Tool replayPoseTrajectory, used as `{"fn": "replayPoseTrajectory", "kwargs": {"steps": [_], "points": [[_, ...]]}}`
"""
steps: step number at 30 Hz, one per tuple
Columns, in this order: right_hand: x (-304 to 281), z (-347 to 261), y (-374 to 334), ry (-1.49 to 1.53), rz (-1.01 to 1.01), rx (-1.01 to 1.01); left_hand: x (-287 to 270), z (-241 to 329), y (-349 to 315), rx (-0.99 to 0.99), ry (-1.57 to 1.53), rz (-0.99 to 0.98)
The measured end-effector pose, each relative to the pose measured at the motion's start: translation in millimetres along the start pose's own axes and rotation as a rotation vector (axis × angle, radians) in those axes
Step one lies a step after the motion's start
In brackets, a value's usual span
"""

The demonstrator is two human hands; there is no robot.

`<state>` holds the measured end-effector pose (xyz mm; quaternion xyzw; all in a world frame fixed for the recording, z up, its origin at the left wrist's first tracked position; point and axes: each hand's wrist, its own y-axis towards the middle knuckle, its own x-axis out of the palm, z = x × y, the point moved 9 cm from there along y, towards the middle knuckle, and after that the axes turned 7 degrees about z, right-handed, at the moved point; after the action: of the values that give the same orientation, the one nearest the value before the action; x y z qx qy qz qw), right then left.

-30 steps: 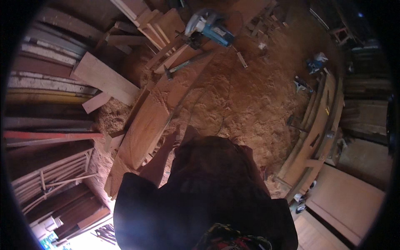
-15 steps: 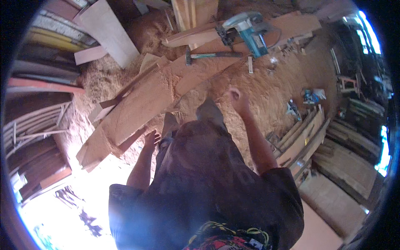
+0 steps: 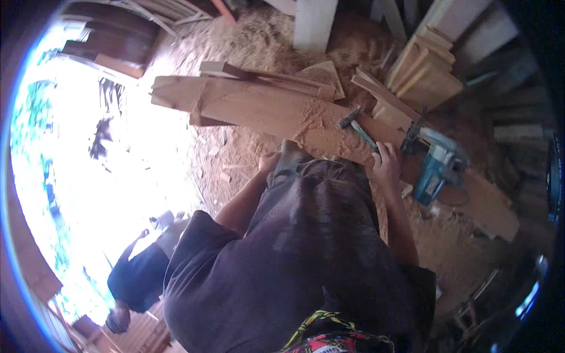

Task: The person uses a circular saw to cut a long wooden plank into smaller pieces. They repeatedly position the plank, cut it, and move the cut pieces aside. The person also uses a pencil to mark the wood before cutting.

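- Hammer (image 3: 363,134): on sawdusty plank (image 3: 253,107), head toward 11 o'clock
- Right hand (image 3: 386,163): at handle's 5 o'clock end, fingers touching, part-curled (firm grip? can't tell)
- Left hand (image 3: 269,160): 8 o'clock from hammer, fingers bent, contents can't tell
- Circular saw (image 3: 434,170): 4 o'clock from hammer
- Another person (image 3: 141,273): farther, 8 o'clock

Sawdust (image 3: 254,46), stacked boards (image 3: 425,75), hammer (image 3: 361,132) and power saw (image 3: 432,172) mark a woodworking workshop.
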<state>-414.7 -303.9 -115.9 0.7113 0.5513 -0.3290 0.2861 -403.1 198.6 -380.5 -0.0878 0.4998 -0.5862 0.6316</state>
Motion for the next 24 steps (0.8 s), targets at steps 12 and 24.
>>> {"fn": "replayPoseTrajectory", "kwargs": {"steps": [12,24], "points": [[-225.6,42.9,-12.4,-0.299,0.336,-0.138,56.6,39.9,-108.6,-0.045,-0.176,0.07],[-242.8,146.7,5.7,-0.28,-0.607,0.431,62.4,66.0,-108.7,-0.11,-0.402,0.024]]}}
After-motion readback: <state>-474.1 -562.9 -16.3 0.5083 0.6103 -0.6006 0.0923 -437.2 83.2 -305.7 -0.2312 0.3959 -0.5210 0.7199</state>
